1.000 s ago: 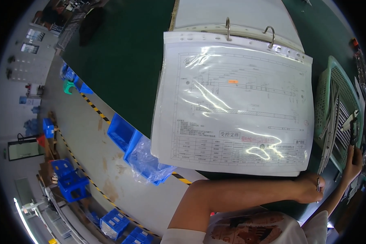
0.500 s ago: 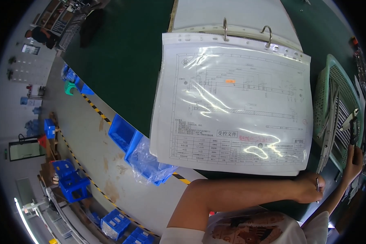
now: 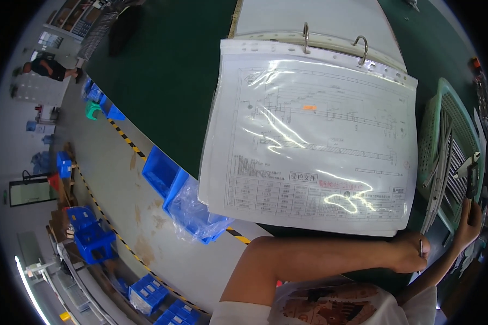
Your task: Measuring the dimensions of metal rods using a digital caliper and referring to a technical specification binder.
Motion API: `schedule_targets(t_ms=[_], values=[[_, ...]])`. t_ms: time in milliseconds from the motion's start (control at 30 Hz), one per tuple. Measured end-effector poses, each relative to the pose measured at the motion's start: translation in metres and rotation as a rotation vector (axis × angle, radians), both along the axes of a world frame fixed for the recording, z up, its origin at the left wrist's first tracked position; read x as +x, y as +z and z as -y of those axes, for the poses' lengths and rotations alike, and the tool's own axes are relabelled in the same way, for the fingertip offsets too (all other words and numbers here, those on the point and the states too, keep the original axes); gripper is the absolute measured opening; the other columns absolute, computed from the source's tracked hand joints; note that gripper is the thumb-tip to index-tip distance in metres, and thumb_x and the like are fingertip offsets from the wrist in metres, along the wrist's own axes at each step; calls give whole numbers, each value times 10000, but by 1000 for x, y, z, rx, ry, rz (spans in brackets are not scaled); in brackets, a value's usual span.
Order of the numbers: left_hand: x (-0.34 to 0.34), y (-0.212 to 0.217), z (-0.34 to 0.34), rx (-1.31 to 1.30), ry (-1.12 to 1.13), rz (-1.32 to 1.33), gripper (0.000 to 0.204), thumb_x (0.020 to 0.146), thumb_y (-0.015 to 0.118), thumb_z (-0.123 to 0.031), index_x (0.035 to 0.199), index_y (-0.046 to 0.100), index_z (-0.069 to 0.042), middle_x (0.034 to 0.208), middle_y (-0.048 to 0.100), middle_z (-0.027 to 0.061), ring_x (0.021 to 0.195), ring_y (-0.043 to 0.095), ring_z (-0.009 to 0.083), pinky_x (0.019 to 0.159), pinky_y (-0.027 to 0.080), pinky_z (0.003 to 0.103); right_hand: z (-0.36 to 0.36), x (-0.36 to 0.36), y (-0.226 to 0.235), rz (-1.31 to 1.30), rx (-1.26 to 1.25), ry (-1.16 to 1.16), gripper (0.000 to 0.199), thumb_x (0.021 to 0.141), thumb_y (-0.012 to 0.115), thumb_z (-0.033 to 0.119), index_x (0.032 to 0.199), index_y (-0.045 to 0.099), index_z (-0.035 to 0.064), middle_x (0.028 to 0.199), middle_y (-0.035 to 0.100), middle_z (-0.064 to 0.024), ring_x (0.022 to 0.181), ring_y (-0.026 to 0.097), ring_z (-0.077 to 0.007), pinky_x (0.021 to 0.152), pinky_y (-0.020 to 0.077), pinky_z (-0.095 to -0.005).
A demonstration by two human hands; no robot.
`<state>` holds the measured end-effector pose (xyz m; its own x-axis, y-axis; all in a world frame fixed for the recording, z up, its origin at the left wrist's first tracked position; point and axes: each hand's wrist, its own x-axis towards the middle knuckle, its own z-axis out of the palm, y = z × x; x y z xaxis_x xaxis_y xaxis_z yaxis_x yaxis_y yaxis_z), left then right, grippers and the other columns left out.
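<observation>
In the head view, the left hand lies on the green table, its grip closed on a thin metal rod, just below the binder's sleeved drawing sheet. To its right, the right hand holds its grip closed on a dark caliper, which reaches up over the green plastic basket of long metal rods. Blue bins sit well to the left.

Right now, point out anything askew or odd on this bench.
The ring binder's plastic sleeve lies skewed and overhangs the green table edge. Thin metal rods poke out of the green basket. Nothing looks spilled or broken.
</observation>
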<state>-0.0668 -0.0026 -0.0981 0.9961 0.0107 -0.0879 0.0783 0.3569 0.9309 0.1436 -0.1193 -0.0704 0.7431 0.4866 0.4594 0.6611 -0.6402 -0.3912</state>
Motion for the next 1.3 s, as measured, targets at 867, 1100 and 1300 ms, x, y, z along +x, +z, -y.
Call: schedule_targets(t_ms=[867, 1100, 1300], values=[[0, -1, -5, 63, -59, 27, 98, 669, 517, -112, 691, 545, -20, 697, 550, 116, 696, 546, 245, 622, 429, 324, 5, -1, -7, -44, 24, 12, 227, 769, 610, 144, 928, 561, -9, 826, 566, -26, 756, 506, -74, 685, 407, -189], [2, -4, -3, 34, -42, 42, 98, 642, 526, -106, 679, 569, -26, 685, 573, 121, 668, 564, 232, 594, 439, 319, 9, 3, -8, -26, 15, 15, 251, 767, 612, 155, 951, 559, -7, 853, 573, -38, 774, 514, -83, 702, 413, -198], [1, -3, -1, 55, 4, 45, 110, 623, 525, -110, 667, 591, -34, 671, 591, 124, 644, 578, 225, 578, 447, 314, 5, -4, -1, -10, -35, -17, 272, 753, 628, 151, 956, 560, -17, 854, 581, -47, 770, 522, -87, 702, 421, -201]])
